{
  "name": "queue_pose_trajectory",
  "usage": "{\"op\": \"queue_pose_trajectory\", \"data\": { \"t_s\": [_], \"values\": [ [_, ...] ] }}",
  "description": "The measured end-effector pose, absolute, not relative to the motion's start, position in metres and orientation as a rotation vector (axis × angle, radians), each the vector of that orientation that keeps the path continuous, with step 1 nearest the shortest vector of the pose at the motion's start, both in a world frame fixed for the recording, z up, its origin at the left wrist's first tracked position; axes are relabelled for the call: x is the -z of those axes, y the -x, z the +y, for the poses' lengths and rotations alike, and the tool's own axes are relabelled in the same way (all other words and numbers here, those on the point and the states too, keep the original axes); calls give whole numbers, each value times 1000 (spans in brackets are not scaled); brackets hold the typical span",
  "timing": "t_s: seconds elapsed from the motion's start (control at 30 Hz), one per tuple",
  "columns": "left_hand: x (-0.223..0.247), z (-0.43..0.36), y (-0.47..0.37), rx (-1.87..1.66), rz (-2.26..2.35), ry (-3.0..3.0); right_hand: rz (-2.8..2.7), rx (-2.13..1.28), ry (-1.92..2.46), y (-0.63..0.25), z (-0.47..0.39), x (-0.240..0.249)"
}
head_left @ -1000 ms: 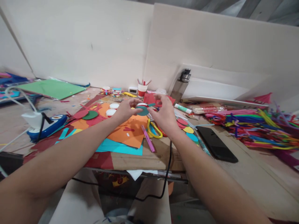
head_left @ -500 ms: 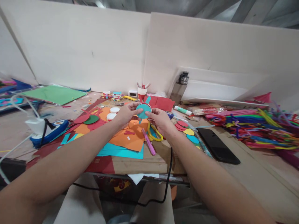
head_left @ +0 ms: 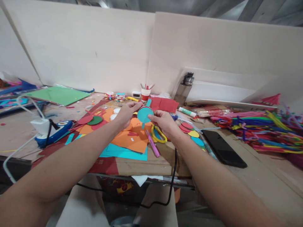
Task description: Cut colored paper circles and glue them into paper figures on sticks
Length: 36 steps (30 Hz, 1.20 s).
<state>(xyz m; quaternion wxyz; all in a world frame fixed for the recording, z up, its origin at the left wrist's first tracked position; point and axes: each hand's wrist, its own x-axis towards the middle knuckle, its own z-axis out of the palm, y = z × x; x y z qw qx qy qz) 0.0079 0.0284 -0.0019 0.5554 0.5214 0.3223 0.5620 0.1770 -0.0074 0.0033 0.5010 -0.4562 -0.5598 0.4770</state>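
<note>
A round light-blue paper disc [head_left: 145, 115] with a strip sticking out above and below is held up over the table. A thin red rim shows along its top edge. My right hand [head_left: 163, 121] pinches the disc's right side, thumb on its face. At the upper left edge, the closed fingers of my left hand [head_left: 129, 113] grip the rim; their tips are partly hidden. Below lie orange paper sheets [head_left: 130, 142], light-blue sheets [head_left: 123, 154], a pink pen-like tool [head_left: 152, 144] and yellow-handled scissors [head_left: 161, 136].
Paper circles [head_left: 193, 134] and a black phone [head_left: 223, 148] lie to the right, near a heap of pipe cleaners [head_left: 258, 126]. A glue stick [head_left: 187, 112], a bottle [head_left: 184, 90] and a cup of pens [head_left: 145, 94] stand or lie behind. A blue device with a white plug [head_left: 53, 132] sits left.
My left thumb has left the disc's face, and that hand has shifted to its upper left rim. More of the blue face shows. My right hand keeps its pinch.
</note>
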Motion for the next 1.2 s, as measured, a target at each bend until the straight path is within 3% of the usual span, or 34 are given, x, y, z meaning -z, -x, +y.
{"op": "queue_pose_trajectory", "data": {
  "t_s": [1.2],
  "values": [
    [-2, 21, -10, -1360, 729, -1179, -1245, -1217, 1121, -180, -4, -5]
  ]
}}
